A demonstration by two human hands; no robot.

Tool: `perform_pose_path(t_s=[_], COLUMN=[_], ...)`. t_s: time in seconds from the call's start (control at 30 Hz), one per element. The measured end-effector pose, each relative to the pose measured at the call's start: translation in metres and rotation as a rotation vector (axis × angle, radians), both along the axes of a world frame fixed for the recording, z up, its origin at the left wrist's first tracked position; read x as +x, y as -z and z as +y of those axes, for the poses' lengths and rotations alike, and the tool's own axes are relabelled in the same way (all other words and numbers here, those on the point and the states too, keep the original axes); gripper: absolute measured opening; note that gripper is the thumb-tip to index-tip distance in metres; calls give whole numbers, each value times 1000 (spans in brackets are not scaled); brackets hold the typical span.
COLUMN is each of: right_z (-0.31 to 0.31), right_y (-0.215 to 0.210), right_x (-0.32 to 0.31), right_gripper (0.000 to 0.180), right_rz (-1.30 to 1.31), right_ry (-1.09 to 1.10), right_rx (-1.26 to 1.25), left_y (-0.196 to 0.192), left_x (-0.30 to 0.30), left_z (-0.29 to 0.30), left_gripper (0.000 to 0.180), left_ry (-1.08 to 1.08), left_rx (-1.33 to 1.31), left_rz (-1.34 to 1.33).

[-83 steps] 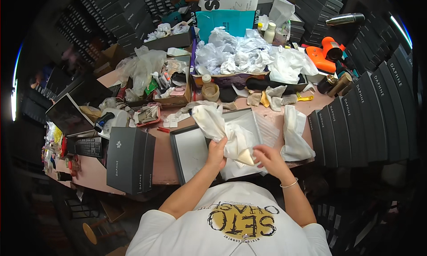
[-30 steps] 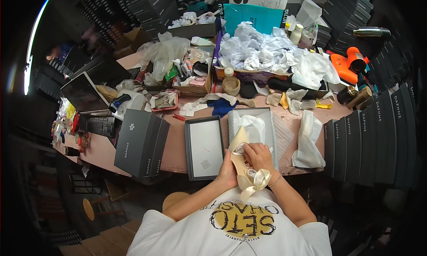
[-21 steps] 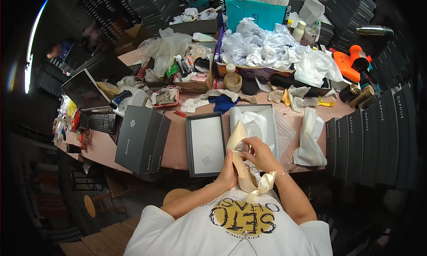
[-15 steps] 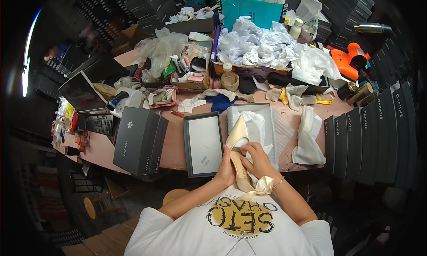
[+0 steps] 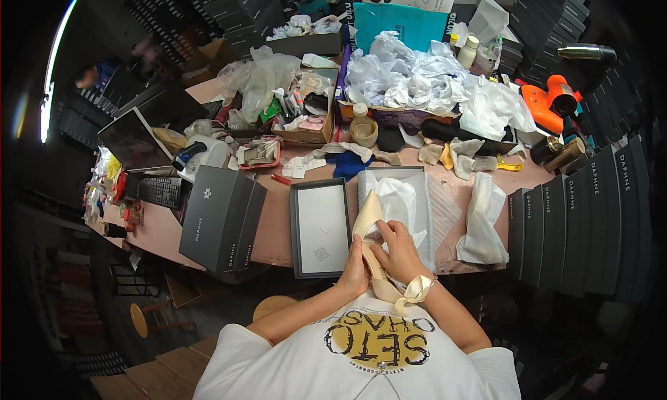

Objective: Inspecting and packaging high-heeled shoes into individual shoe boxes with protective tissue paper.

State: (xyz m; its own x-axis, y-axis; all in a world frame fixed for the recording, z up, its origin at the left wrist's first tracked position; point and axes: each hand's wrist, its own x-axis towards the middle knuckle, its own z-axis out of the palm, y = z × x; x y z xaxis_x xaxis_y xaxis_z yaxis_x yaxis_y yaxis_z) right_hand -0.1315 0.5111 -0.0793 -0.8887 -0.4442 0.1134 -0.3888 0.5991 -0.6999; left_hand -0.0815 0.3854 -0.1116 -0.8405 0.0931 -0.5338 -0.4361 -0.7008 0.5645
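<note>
At the near edge of the pink tabletop (image 5: 278, 223), both hands hold a cream pointed shoe (image 5: 369, 242) with a ribbon bow. Left hand (image 5: 356, 273) cups its underside, fingers curled; right hand (image 5: 399, 248) grips its upper. Just beyond lies an open shoebox (image 5: 417, 192) lined with white tissue paper (image 5: 397, 200), its lid (image 5: 319, 226) alongside.

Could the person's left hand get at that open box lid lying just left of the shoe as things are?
Probably yes. The left hand is cupped under the cream shoe, right beside the open box lid, with nothing between them. It would likely need to let go of the shoe first.
</note>
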Motion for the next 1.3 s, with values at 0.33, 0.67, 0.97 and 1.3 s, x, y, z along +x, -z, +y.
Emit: perform_pose_path(t_s=[0.33, 0.67, 0.97, 1.3], right_z=[10, 4, 28, 5], right_y=[5, 1, 39, 35], right_x=[-12, -16, -20, -40], right_gripper=[53, 59, 42, 43], right_rz=[-282, -332, -489, 293], right_ry=[-123, -208, 204, -216], right_rx=[-165, -120, -376, 177], left_y=[-5, -3, -12, 0], left_x=[13, 16, 12, 15], left_z=[-4, -7, -22, -33], left_gripper=[70, 76, 75, 76], left_ry=[100, 114, -56, -63], left_rx=[-48, -86, -38, 88], left_rz=[-40, -17, -139, -264])
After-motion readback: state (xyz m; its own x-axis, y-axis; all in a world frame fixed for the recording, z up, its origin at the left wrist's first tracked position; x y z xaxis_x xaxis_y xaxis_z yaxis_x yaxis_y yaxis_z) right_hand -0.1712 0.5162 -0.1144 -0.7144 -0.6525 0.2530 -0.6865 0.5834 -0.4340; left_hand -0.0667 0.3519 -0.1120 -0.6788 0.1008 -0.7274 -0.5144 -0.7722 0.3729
